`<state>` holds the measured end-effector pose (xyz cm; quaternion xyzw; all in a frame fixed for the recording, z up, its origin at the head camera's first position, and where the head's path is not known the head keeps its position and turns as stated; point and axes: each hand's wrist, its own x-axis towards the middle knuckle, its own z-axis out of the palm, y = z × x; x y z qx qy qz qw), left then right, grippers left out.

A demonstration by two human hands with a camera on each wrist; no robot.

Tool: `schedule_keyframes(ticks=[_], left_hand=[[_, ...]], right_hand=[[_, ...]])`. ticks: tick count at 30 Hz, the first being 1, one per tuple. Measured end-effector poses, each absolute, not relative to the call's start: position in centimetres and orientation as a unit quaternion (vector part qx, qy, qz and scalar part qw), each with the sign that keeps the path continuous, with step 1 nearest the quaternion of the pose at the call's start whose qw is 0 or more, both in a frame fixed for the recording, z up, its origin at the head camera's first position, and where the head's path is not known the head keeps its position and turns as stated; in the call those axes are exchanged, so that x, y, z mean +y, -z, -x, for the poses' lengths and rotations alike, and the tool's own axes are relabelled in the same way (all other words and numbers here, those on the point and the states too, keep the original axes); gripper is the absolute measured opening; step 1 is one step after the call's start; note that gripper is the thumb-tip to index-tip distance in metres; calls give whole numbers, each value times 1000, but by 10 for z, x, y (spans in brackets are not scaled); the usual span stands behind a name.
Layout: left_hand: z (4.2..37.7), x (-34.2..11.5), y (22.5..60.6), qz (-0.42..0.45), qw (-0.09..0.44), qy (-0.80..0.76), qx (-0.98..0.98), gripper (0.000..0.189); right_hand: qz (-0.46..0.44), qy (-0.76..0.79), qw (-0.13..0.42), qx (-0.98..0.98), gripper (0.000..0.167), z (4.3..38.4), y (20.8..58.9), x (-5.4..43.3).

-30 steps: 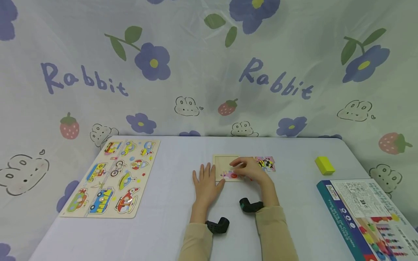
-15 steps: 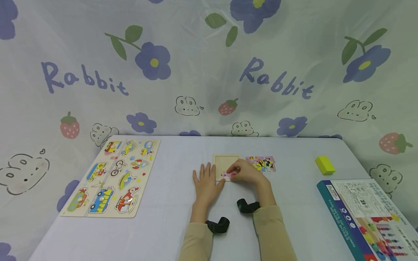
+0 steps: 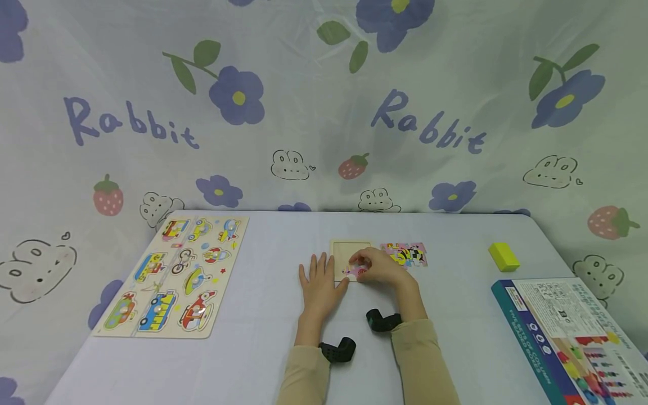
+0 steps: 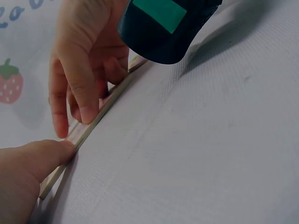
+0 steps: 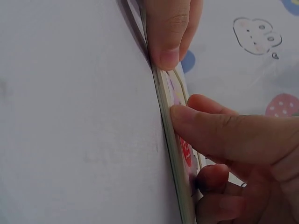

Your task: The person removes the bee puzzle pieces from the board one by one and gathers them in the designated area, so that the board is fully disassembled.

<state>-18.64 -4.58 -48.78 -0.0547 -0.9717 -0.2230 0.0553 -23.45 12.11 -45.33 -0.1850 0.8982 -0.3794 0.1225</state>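
A small wooden puzzle tray [image 3: 351,247] lies flat on the table, with pink jigsaw pieces [image 3: 351,271] along its near edge. My left hand [image 3: 318,287] rests at the tray's left side, fingers straight and spread, the thumb on its near corner. Over the tray's near right part, my right hand [image 3: 383,269] pinches a pink puzzle piece with a red print [image 5: 186,151], its thumb at the rim in the right wrist view. Fingers hide part of that piece. Right of the tray lie several pink, yellow and black pieces [image 3: 412,255].
A vehicle puzzle board [image 3: 174,275] lies at the left of the table. A yellow block [image 3: 503,257] sits at the right, behind a flat printed box [image 3: 562,309]. Behind the table hangs a patterned curtain [image 3: 304,112].
My right hand has moved slightly left and toward me, down onto the pink pieces in the tray, uncovering more of the loose pieces. My left hand has stayed put.
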Motion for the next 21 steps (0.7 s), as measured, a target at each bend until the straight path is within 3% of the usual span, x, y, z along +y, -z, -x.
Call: schedule_keyframes(ticks=[6, 21], left_hand=[[186, -46, 487, 56, 57, 227, -971, 65], [186, -46, 487, 55, 55, 217, -973, 65]], right_hand=[[192, 350, 120, 909, 43, 235, 452, 119], [182, 407, 133, 885, 26, 234, 451, 118]])
